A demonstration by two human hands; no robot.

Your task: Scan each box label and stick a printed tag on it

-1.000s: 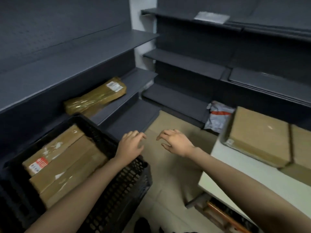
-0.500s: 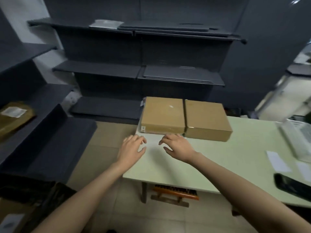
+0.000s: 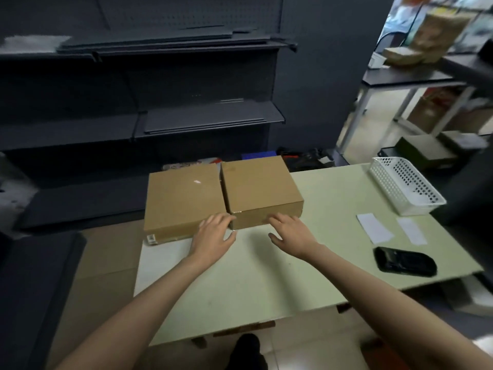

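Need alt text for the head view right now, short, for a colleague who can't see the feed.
Both hands, left hand and right hand, reach open toward two cardboard boxes set side by side on a pale table. To the right lie two paper tags, a black handheld scanner and a white basket.

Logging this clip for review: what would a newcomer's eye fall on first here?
Two brown cardboard boxes side by side at the table's far left, left box and right box, with the left hand and right hand reaching open-fingered at their near edges. To the right lie a black handheld scanner, two white tags and a white basket.
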